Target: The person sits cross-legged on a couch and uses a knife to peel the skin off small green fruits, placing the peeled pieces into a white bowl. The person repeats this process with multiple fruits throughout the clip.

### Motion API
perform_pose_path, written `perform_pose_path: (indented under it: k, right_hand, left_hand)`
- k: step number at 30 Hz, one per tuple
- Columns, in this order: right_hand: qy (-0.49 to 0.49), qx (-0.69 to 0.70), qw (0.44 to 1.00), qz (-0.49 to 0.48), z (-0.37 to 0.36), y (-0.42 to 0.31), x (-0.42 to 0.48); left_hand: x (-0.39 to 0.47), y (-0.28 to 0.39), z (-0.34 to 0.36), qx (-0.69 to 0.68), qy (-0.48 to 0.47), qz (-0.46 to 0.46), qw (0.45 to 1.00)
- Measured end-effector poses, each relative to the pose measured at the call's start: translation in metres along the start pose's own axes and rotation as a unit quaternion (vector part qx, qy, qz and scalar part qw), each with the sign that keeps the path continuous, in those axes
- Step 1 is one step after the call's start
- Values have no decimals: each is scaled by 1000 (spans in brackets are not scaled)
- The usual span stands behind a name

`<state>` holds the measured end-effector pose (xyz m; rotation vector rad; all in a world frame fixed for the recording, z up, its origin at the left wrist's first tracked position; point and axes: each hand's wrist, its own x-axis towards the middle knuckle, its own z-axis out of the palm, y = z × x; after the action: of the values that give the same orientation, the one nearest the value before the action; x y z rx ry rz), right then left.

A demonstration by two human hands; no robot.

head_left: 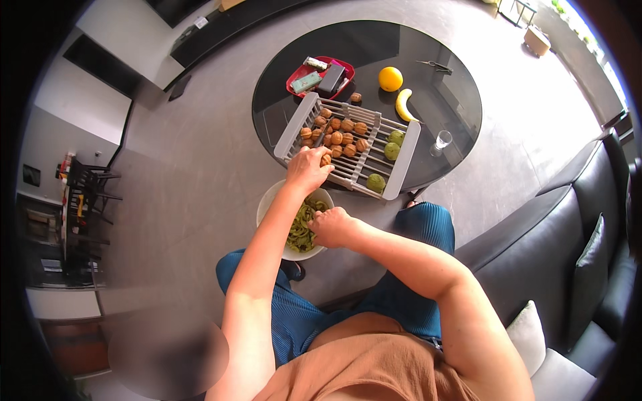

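My left hand (307,169) is at the near left corner of a grey extendable drying rack (375,138), its fingers closed around a shelled-looking brown walnut (325,160). A slender dark-handled tool, perhaps a knife (321,138), points away from those fingers over the walnuts; whether the hand grips it is unclear. Several brown walnuts (347,125) lie on the rack's left and middle bars. Along its right side sit three green-husked walnuts (392,151). Below, my right hand (332,228) reaches over a white bowl (268,198) of green husk pieces (301,228), its fingertips hidden.
The rack rests on a round black glass table (436,47). Behind it are a red tray (290,85) of packets, an orange (390,79), a banana (404,105), scissors (436,65) and one walnut (356,97). A small glass (441,142) stands right. A black sofa (521,240) is beside me.
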<state>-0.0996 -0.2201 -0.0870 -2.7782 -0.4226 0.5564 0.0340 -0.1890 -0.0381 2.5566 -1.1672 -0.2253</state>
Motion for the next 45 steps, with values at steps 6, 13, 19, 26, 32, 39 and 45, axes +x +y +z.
perform_pose_path:
  k: [6, 13, 19, 26, 32, 39, 45]
  right_hand:
    - [-2, -19, 1000, -10, -2, 5, -9]
    - [48, -4, 999, -23, -3, 3, -14]
    - [420, 31, 905, -65, 6, 2, -11]
    - [-10, -4, 1000, -13, -16, 0, -17]
    - [30, 48, 998, -18, -33, 6, -22]
    - [230, 210, 949, 45, -79, 40, -48]
    - [217, -11, 927, 306, -68, 103, -77]
  left_hand:
    - [15, -1, 25, 23, 41, 39, 998]
    - [-4, 42, 18, -220, 29, 12, 975]
    - [-91, 150, -105, -796, -140, -43, 588]
    - [-188, 212, -211, -868, -304, -21, 393]
    - [-208, 235, -200, -887, -140, 137, 417]
    - [-204, 174, -176, -799, -116, 254, 533]
    - [-174, 94, -135, -558, 52, 6, 828]
